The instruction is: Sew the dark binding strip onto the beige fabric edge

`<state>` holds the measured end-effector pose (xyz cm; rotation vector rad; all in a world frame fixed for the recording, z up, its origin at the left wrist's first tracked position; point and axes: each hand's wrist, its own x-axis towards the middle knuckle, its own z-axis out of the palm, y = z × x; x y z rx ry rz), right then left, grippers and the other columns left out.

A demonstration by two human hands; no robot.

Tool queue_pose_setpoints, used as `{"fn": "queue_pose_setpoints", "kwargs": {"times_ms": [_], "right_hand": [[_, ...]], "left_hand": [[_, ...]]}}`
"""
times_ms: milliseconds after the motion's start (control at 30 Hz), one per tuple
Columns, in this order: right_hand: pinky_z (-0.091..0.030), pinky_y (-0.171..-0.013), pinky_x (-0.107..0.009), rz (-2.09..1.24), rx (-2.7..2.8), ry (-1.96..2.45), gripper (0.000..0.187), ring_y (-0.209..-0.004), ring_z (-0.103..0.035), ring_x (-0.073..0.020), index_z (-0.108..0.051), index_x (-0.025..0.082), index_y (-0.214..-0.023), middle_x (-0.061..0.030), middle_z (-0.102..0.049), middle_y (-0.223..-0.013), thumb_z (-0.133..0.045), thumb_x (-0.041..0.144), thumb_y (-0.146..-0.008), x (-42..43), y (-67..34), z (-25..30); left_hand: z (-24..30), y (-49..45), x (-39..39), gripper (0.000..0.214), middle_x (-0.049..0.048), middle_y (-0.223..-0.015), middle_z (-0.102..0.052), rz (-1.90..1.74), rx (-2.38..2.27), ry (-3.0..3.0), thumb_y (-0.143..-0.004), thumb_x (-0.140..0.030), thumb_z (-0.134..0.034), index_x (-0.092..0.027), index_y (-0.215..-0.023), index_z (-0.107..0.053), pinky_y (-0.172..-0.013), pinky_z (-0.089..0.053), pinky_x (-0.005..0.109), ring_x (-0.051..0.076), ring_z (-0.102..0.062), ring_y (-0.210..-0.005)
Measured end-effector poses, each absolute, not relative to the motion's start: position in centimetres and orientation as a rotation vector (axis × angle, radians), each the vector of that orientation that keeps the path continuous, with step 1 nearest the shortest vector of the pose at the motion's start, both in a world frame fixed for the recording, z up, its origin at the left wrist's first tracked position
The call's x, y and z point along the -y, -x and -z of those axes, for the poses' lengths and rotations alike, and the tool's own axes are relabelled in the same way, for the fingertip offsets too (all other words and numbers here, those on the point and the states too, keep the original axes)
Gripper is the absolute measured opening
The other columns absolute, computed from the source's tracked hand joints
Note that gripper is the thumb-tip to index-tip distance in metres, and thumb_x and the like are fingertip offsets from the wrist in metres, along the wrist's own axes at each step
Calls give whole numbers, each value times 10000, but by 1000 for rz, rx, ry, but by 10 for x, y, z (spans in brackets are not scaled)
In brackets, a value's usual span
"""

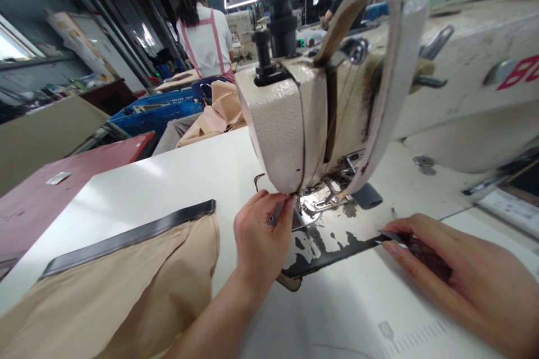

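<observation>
My left hand (263,233) is at the needle area of the sewing machine (278,118), thumb and forefinger pinched together just under its head. Whatever lies between those fingertips is too small to make out. To the right, my right hand (458,275) is curled around small dark thread snips (393,236), whose pointed tips show past the fingers; the rest is mostly hidden in the palm. The presser foot (332,199) sits over the metal needle plate (309,216). Left of my left arm lies a beige fabric piece (138,286) with a black band (130,238) along its top edge.
The white table (181,174) carries a printed ruler scale near its front. Beyond its left edge are a reddish board (76,185), a blue crate (155,112) and a heap of beige cloth (219,112). A person (206,39) faces away farther back.
</observation>
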<state>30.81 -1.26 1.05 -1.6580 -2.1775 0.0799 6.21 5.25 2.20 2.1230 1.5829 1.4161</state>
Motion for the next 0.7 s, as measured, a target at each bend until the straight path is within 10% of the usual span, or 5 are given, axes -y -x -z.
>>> {"fn": "queue_pose_setpoints", "kwargs": {"times_ms": [700], "right_hand": [[-468,-493,-291,-137,2158,1666,282,-563,-606,-174,-527,262,-977,1,-631,-759,-412,499,-876,13,-309,-9]], "left_hand": [[-22,-64,-55,128,-4,-652,-590,-1380,-1571,-2171,-806,-217,-596,-160,-701,-643,-576,-400,217,112,-544,-599]]}}
